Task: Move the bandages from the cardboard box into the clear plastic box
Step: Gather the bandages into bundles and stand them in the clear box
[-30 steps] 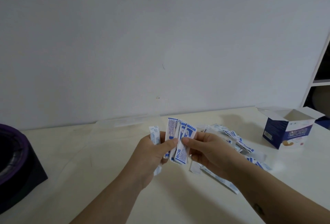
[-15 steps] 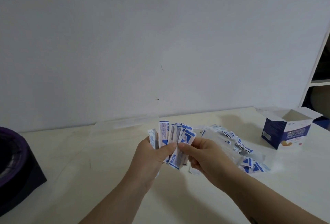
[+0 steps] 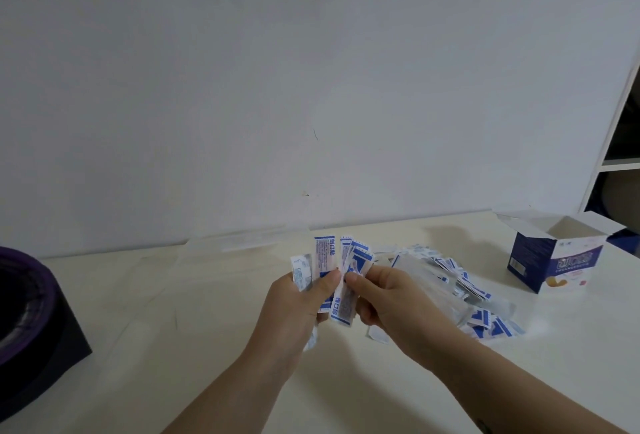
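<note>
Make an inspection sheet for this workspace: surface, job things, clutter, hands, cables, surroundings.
Surface: pale table set against a wall.
Job's things: cardboard box stands open at far right; loose bandages are heaped between it and the hands; held bandages are fanned upright; clear plastic box lies at the heap, its outline hard to trace.
Clutter: dark block with a purple ring at the left edge; clear plastic piece by the wall.
Grippers: left hand and right hand both pinch the held bandages with thumb and fingers.
Cables: nothing seen.
Surroundings: plain wall; shelf unit at right.
</note>
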Motion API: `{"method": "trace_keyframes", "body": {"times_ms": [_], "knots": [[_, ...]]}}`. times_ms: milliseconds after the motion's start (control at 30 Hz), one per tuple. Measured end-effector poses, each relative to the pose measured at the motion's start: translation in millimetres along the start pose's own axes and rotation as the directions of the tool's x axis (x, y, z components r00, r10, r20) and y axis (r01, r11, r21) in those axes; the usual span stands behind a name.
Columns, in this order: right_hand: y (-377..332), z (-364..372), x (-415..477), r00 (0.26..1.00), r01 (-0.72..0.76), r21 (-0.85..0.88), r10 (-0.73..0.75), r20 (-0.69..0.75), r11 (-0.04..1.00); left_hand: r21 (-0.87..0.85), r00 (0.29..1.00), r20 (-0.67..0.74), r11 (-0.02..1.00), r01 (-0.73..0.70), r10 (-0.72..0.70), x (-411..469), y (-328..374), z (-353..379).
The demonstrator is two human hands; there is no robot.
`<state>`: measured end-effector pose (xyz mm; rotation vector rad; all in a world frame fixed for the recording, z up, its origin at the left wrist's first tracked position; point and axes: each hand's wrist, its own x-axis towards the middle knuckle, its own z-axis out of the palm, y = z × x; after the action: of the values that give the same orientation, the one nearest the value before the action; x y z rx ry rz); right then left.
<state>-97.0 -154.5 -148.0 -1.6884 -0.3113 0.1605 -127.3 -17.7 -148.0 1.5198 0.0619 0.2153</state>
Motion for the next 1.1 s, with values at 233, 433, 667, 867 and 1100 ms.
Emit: {"method": "trace_keyframes", "body": {"times_ms": [233, 433, 667, 867, 1100], "knots": [[-1, -1, 0, 0.998, 0.017, 0.160, -0.025, 0.053, 0.987, 0.097, 0.999, 0.011, 0.994, -0.054, 0.053, 3, 4, -5], [-5, -3, 0, 0.996, 0.076, 0.034, -0.078, 0.052, 0.996, 0.173, 0.999, 0.032, 0.984, -0.041, 0.036, 4, 9, -5], [-5, -4, 3, 0.997, 0.055, -0.017, -0.054, 0.049, 0.998, 0.384, 0.983, 0.102, 0.906, -0.178, 0.150, 6, 13, -13], [20, -3, -3, 0.992, 0.102, -0.385, -0.121, -0.025, 0.917, 0.593, 0.971, 0.143, 0.769, -0.239, 0.192, 11, -2, -26], [30, 6, -10, 0.984, 0.159, -0.514, -0.181, 0.008, 0.843, 0.651, 0.970, 0.217, 0.723, -0.231, 0.114, 12, -15, -25]]}}
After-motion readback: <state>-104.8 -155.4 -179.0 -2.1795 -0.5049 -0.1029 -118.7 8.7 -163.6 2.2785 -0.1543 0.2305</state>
